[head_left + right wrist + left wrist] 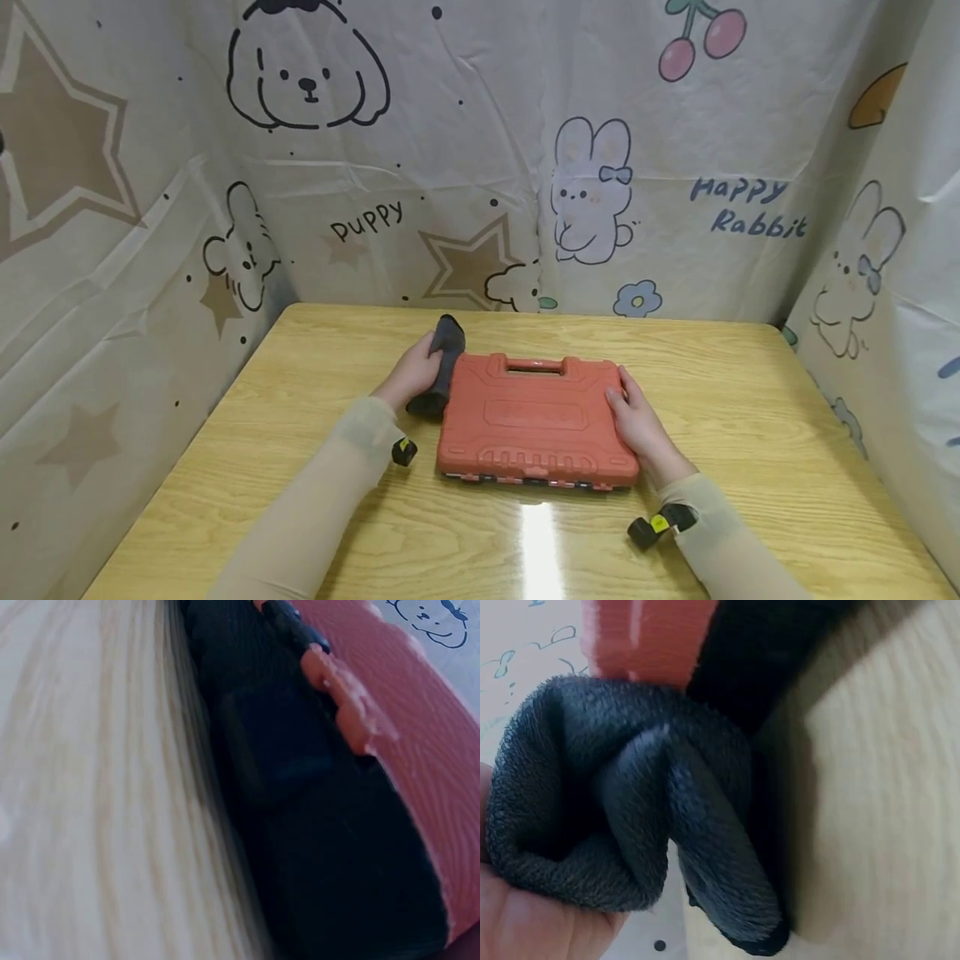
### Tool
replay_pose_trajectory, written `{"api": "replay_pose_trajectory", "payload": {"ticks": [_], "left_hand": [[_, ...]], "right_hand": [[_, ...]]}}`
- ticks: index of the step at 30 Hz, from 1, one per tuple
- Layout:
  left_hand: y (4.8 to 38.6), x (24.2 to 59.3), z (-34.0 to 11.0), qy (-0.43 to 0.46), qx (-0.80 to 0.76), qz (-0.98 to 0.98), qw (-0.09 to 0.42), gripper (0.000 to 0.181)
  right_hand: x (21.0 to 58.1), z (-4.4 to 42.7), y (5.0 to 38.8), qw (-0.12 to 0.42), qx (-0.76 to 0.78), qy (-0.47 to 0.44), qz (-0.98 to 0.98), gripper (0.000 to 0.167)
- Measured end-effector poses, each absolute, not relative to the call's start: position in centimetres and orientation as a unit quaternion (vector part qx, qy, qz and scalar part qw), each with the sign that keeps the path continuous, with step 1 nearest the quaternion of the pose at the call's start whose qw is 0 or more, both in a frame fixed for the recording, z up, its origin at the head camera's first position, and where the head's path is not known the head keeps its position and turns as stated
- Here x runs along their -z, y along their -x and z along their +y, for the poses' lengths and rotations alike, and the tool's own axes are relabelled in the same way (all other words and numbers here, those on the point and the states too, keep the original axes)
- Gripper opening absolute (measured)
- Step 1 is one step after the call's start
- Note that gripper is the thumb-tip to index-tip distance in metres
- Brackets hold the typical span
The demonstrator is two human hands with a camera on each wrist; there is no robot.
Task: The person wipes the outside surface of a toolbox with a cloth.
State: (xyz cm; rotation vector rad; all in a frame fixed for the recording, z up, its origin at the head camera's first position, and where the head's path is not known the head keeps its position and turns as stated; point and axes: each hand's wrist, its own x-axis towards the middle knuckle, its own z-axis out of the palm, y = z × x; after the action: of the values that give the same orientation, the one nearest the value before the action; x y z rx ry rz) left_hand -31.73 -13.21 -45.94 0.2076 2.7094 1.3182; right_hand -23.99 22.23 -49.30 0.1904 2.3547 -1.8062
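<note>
A red plastic tool case (536,433) lies on the wooden table, its carrying handle at the far side. My left hand (408,372) grips a folded dark grey cloth (452,337) against the case's left side. Seen from the left wrist, the fuzzy cloth (622,817) is bent into loose folds beside the case's red and black side. My right hand (641,425) holds the case's right edge, thumb over the lid and fingers along the side. The right wrist view shows the case's black lower half (330,855) under the red lid (405,712); the right hand is barely visible there.
The light wood tabletop (300,500) extends around the case on all sides. Cloth curtains (465,142) printed with cartoon animals hang behind the table and at both sides. A bright light reflection crosses the table's front.
</note>
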Motion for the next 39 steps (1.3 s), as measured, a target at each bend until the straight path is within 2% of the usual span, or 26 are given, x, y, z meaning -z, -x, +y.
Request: {"api": "replay_pose_trajectory", "payload": {"ticks": [8,15,23,39], "left_hand": [[30.7,46.5,-13.8,-0.065,-0.436,0.896,0.051,0.049],[29.6,46.7,-13.9,-0.053,-0.398,0.913,0.076,0.057],[27.5,46.7,-13.5,-0.049,-0.395,0.914,0.076,0.061],[24.4,47.0,-13.5,-0.066,-0.386,0.918,0.062,0.055]], "right_hand": [[49.1,22.1,23.9,0.081,0.602,-0.064,0.792,0.064],[49.2,22.1,23.9,0.079,0.602,-0.061,0.792,0.064],[49.2,22.1,24.0,0.076,0.599,-0.068,0.795,0.064],[49.0,22.2,23.9,0.083,0.586,-0.067,0.803,0.064]]}}
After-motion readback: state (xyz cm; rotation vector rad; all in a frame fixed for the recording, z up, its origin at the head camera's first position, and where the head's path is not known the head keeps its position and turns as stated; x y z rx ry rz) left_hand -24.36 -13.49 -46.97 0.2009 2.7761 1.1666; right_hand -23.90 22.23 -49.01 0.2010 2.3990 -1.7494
